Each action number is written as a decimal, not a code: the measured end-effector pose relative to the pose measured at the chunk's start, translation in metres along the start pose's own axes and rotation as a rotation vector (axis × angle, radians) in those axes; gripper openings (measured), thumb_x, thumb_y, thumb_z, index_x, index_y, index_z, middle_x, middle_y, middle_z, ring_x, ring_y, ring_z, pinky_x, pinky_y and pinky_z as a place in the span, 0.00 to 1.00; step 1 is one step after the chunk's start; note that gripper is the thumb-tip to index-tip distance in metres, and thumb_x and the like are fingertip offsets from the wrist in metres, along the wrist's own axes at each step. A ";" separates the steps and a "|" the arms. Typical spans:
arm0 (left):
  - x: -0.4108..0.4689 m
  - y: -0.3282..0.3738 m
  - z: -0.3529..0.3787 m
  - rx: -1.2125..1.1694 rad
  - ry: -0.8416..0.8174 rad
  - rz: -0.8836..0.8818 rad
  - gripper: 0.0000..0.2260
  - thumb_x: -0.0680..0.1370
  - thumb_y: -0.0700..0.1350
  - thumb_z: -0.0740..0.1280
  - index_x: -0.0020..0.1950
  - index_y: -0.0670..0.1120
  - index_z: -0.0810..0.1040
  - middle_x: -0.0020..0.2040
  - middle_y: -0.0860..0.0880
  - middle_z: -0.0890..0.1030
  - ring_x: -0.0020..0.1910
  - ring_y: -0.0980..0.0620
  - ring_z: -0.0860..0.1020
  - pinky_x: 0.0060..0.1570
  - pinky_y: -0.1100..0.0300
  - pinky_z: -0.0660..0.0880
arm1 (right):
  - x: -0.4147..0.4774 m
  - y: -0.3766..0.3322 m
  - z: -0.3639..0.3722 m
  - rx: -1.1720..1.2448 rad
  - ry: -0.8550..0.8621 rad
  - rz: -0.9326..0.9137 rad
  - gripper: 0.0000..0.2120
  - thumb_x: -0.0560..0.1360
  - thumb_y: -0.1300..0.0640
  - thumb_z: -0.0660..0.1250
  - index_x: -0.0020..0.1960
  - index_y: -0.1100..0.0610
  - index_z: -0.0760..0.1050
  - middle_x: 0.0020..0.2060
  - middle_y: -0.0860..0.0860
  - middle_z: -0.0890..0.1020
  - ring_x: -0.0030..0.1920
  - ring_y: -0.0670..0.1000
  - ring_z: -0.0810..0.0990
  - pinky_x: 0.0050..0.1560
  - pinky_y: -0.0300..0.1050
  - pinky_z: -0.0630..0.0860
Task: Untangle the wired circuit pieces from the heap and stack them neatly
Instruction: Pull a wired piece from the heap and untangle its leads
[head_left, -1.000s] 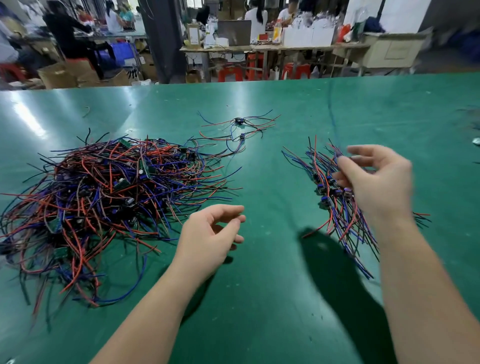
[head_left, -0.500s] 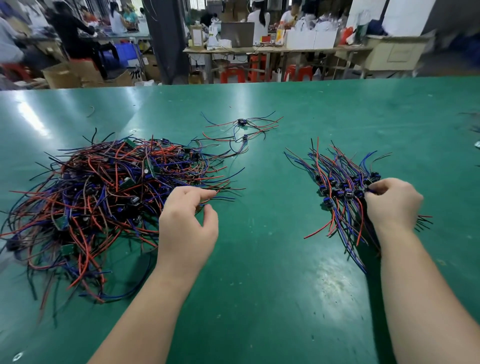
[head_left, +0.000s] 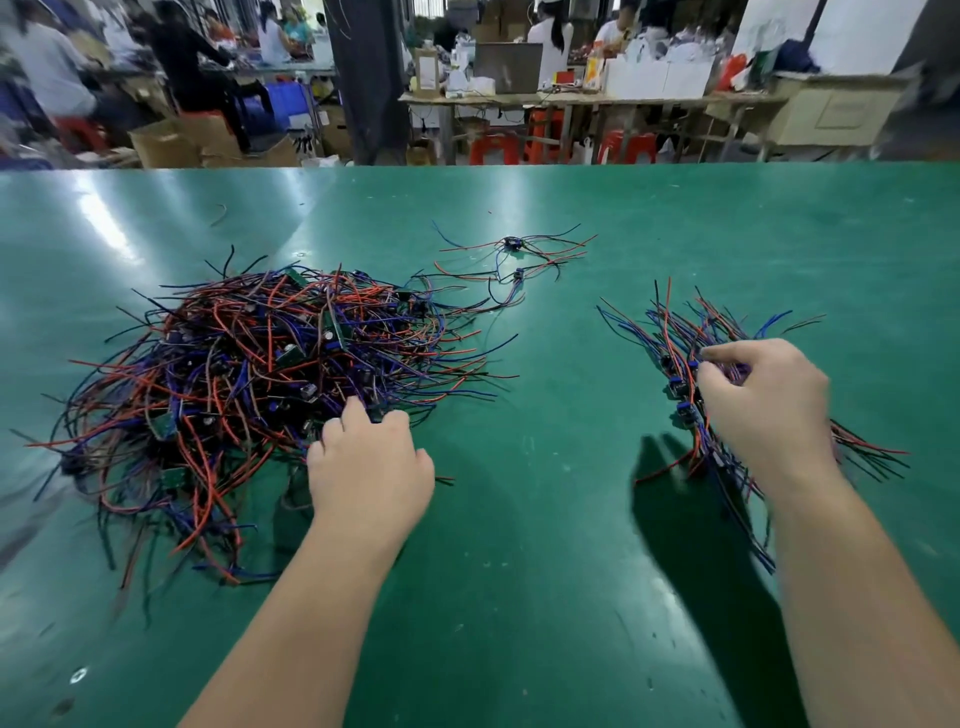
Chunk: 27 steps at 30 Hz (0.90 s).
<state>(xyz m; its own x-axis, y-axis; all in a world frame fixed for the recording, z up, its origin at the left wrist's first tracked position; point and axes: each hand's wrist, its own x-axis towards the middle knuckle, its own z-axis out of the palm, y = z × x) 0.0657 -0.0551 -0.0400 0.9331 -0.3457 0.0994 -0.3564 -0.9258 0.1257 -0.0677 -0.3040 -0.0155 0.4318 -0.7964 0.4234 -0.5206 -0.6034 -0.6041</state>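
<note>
A big tangled heap (head_left: 249, 384) of red, blue and black wires with small green circuit boards covers the left of the green table (head_left: 545, 519). My left hand (head_left: 369, 462) sits at the heap's near right edge, fingers curled down into the wires; what they pinch is hidden. On the right lies a neater stack (head_left: 691, 364) of wired pieces, their wires running the same way. My right hand (head_left: 763, 405) is over the stack, fingers bent and touching its blue parts.
Two loose wired pieces (head_left: 514, 260) lie apart at the middle back of the table. Beyond the table's far edge are work benches, red stools, cardboard boxes and people at work.
My left hand moved from the open table into the heap's edge and curled its fingers in. My right hand came down onto the stack and now spreads its fingers over it.
</note>
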 end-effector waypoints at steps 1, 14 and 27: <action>0.000 0.001 0.000 -0.009 0.011 0.004 0.16 0.77 0.52 0.61 0.63 0.48 0.73 0.69 0.43 0.68 0.65 0.42 0.68 0.62 0.50 0.65 | -0.004 -0.005 0.002 0.021 -0.018 -0.035 0.10 0.73 0.60 0.66 0.52 0.58 0.82 0.50 0.56 0.81 0.46 0.54 0.76 0.48 0.39 0.66; -0.011 0.021 -0.012 -0.545 0.449 0.300 0.24 0.78 0.55 0.54 0.64 0.40 0.74 0.56 0.43 0.77 0.57 0.43 0.74 0.60 0.50 0.67 | -0.053 -0.053 0.033 0.532 -0.659 -0.066 0.13 0.72 0.64 0.70 0.42 0.46 0.80 0.36 0.48 0.84 0.35 0.48 0.78 0.44 0.45 0.77; -0.040 0.047 -0.006 -0.878 0.226 0.808 0.35 0.69 0.29 0.62 0.75 0.46 0.59 0.59 0.45 0.76 0.58 0.52 0.74 0.63 0.64 0.67 | -0.077 -0.072 0.050 0.988 -0.749 0.028 0.10 0.72 0.78 0.62 0.46 0.67 0.77 0.35 0.57 0.84 0.33 0.51 0.82 0.35 0.33 0.75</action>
<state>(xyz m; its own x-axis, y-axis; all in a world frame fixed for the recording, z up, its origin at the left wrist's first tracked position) 0.0108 -0.0840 -0.0323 0.4283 -0.6600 0.6172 -0.8249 -0.0067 0.5653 -0.0270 -0.1974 -0.0385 0.9129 -0.3935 0.1086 0.1015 -0.0389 -0.9941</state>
